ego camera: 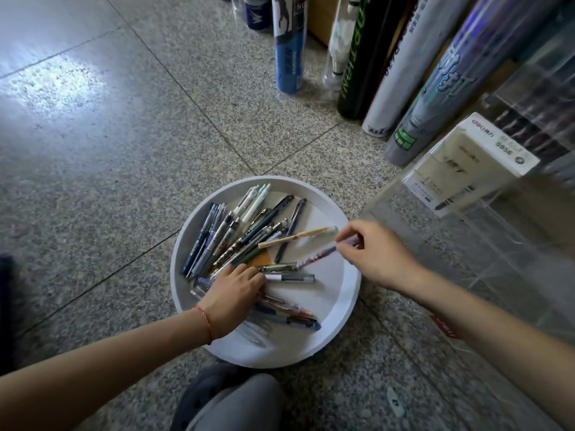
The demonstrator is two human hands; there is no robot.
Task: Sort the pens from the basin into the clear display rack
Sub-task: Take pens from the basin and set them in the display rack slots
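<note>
The white basin (311, 356) is sitting on the speckled floor (124, 150) just beside the clear rack (466, 231), with most of the pens (236, 234) lying fanned across its far left half. The right grip (376, 253) is reaching over the basin's right rim and pinching one end of a purple patterned pen (317, 255) between thumb and fingertips. The left grip (233, 293) is resting on the pens at the near left, though whether it is holding one cannot be told.

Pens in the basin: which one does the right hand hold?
The purple-patterned pen, its end pinched by the right hand, just below the tan pen.
</note>
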